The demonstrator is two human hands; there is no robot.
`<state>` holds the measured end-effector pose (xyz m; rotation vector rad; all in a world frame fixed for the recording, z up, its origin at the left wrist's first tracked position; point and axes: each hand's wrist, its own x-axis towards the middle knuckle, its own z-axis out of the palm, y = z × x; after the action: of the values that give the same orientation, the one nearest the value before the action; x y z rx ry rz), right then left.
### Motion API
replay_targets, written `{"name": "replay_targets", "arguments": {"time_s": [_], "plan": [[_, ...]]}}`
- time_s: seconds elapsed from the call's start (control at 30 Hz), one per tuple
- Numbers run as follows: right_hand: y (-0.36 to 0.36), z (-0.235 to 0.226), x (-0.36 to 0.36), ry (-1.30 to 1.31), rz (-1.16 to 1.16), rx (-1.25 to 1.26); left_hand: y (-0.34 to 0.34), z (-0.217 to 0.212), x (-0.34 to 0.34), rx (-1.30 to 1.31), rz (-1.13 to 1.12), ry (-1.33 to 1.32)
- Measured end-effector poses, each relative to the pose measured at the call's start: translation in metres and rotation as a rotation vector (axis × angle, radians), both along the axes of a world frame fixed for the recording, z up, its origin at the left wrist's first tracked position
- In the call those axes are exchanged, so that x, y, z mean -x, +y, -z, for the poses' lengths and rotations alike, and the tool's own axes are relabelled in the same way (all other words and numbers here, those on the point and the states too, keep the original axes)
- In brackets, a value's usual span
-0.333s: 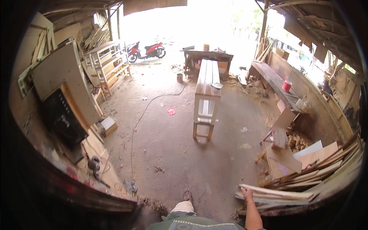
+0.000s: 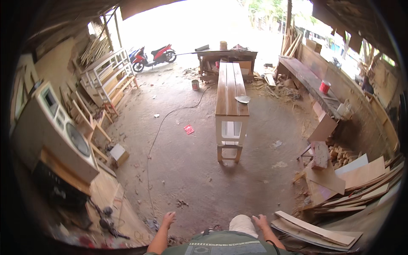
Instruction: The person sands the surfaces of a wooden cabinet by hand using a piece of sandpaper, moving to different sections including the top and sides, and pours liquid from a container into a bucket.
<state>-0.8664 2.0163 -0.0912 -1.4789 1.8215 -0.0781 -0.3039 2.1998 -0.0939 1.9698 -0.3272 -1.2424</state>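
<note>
My left hand (image 2: 168,218) hangs out in front of me at the lower middle, fingers loosely apart and nothing seen in it. Close to my right thigh is my right hand (image 2: 260,221), also empty, its fingers slightly spread. Just right of it, without contact, lies a pale wooden plank (image 2: 314,228) on top of other boards. Further ahead stands a tall, narrow wooden bench (image 2: 230,95) with a brown slatted top and white frame. A pale flat piece (image 2: 242,99) rests on its right edge.
Stacked boards (image 2: 365,193) and a small stool-like stand (image 2: 319,155) are at the right. A long workbench (image 2: 308,83) carries a red can (image 2: 324,87). A cable (image 2: 159,123) crosses the floor. At left lean a large speaker cabinet (image 2: 63,127) and a power tool (image 2: 108,219).
My right hand has let go of the plank and drawn in toward my body. My left hand has come into view. The whole view has shifted, showing more of the left side.
</note>
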Motion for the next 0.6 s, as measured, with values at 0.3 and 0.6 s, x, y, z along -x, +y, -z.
{"name": "replay_targets", "arguments": {"time_s": [0.3,0.6], "plan": [[-0.310,-0.027,-0.075,-0.127,0.104,0.298,-0.279,0.021,-0.023,0.102,0.037,0.041],[-0.720,-0.147,-0.270,-0.073,-0.162,0.836,-0.366,0.030,-0.051,-0.114,0.165,0.003]]}}
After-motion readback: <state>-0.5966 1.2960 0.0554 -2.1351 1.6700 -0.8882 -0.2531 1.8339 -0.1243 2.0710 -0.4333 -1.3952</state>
